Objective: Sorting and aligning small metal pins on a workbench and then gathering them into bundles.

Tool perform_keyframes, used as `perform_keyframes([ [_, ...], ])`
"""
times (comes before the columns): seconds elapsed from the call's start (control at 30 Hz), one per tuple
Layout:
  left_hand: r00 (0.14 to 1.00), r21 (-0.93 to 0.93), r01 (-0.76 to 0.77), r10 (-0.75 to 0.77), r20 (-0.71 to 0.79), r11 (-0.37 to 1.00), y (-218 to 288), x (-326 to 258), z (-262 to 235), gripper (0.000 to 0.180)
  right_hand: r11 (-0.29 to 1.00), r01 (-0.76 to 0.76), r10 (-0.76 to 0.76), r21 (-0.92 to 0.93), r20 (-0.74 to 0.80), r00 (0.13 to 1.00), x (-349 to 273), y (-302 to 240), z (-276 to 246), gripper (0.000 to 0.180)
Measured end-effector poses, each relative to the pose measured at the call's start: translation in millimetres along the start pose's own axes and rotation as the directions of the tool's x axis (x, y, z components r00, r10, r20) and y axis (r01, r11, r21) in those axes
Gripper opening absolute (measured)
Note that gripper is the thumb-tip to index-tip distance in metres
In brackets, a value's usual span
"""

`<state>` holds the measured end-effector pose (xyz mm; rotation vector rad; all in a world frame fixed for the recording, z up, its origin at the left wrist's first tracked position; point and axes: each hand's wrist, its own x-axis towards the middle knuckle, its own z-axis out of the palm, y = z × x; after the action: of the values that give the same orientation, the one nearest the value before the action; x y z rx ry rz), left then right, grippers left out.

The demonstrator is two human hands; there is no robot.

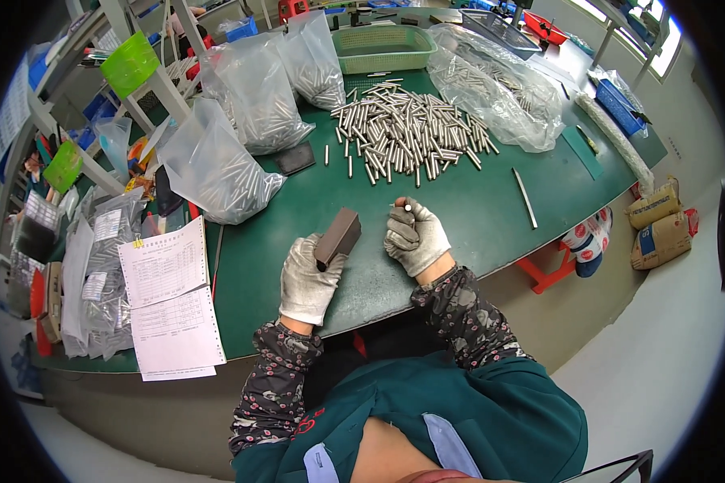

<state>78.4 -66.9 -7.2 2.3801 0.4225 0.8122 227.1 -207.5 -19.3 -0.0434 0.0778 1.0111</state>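
Note:
My left hand (308, 278), in a white work glove, is closed around a brown rectangular block (339, 237) that looks like a sanding block. To its right, my gloved right hand (415, 236) is closed on a small metal pin (408, 208), whose bright end shows between thumb and fingers. The two hands are apart, above the near part of the green table. Beyond them lies a heap of short silvery metal pins (415, 133), with a few loose ones at its left edge.
Clear plastic bags of pins (232, 185) stand left of the heap. A green basket (383, 50) and a flat plastic bag (499, 84) lie behind it. Printed sheets (169, 294) hang over the left edge. A thin metal strip (525, 198) lies at right, above a red stool (544, 275).

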Motion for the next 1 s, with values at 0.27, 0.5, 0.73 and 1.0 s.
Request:
perform_keyframes([
  [0.27,1.0,-0.021,0.018,-0.018,0.004,1.0,-3,4,2,0.038,0.998,-0.044,0.044,0.04,0.007,0.999,8,-2,0,0.022],
  [0.5,0.98,0.222,0.036,0.009,-0.196,0.974,6,11,-7,0.04,0.952,0.105,-0.139,-0.286,-0.101,0.985,-3,-9,32,0.008],
  [0.73,0.98,0.277,0.18,-0.147,-0.136,0.944,7,2,-9,0.042,0.552,-0.039,0.071,-0.833,0.0,0.997,28,19,112,0.015],
  [1.0,0.986,0.189,0.143,-0.122,-0.116,0.971,9,3,-10,0.051,-0.8,0.532,0.317,-0.278,0.557,0.768,137,115,227,0.021],
])
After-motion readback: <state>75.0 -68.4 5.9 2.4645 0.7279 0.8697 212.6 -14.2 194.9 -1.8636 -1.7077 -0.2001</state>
